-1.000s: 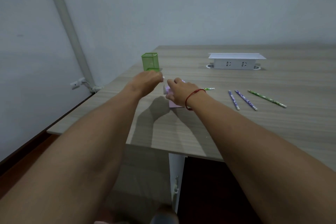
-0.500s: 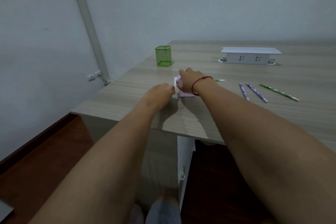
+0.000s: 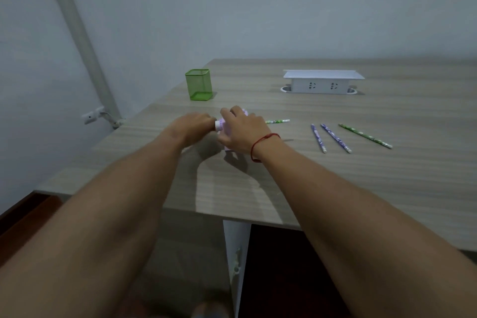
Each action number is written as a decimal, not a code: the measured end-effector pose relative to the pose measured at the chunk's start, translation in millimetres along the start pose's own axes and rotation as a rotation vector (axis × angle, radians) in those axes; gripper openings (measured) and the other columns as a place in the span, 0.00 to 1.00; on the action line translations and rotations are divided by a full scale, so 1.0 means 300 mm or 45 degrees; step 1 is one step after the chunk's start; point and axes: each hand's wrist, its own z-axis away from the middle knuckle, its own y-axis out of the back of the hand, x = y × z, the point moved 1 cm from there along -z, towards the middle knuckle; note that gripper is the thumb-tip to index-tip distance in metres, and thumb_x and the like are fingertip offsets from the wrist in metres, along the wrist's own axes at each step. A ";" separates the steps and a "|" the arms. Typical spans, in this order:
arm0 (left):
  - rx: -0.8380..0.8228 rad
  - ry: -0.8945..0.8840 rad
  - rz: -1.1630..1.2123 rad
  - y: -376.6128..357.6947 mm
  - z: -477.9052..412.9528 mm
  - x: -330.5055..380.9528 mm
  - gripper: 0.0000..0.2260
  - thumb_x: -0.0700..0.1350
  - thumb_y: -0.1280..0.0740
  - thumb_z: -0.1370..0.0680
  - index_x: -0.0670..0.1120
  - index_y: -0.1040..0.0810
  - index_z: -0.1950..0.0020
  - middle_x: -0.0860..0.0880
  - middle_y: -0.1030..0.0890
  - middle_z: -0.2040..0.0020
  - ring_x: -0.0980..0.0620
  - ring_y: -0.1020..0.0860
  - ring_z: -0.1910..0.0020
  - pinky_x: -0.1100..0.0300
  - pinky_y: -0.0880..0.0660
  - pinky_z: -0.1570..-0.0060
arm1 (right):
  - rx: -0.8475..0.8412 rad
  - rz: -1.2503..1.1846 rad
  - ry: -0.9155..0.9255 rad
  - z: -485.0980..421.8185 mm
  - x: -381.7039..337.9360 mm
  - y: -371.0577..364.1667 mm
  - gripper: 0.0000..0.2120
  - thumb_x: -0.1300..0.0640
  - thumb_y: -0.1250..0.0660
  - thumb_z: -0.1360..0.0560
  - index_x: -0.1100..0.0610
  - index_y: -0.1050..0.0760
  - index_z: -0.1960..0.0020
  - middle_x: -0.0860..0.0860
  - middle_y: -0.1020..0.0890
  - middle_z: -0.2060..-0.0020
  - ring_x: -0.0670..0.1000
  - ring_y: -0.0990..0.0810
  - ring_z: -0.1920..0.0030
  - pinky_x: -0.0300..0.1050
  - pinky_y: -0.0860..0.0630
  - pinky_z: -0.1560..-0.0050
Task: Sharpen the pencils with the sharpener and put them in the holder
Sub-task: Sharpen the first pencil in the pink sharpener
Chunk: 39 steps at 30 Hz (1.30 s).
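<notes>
- While right hand (image 3: 242,133) clamps the light sharpener (image 3: 228,147), press its top.
- Left hand (image 3: 192,124), 9 o'clock crank (image 3: 218,126): grip hidden.
- Pencil (image 3: 277,121), 3 o'clock: stiff, brittle.

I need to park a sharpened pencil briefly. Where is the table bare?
Bare: the stretch between holder and socket box; the table right of the three loose pencils. Crowded: around the sharpener, gripped by left hand and right hand, with its pencil sticking out.

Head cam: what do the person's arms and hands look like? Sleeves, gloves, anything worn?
Left arm and right arm are bare, with no sleeves in view. No gloves on the left hand or right hand. A thin red string bracelet circles the right wrist. No rings visible.
</notes>
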 end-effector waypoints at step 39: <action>-0.121 0.168 0.100 -0.010 0.080 0.094 0.11 0.44 0.38 0.21 0.41 0.23 0.42 0.40 0.20 0.45 0.42 0.21 0.48 0.52 0.26 0.47 | -0.107 0.122 0.114 -0.034 0.012 0.018 0.24 0.43 0.45 0.22 0.57 0.35 0.33 0.58 0.29 0.37 0.62 0.24 0.43 0.55 0.27 0.45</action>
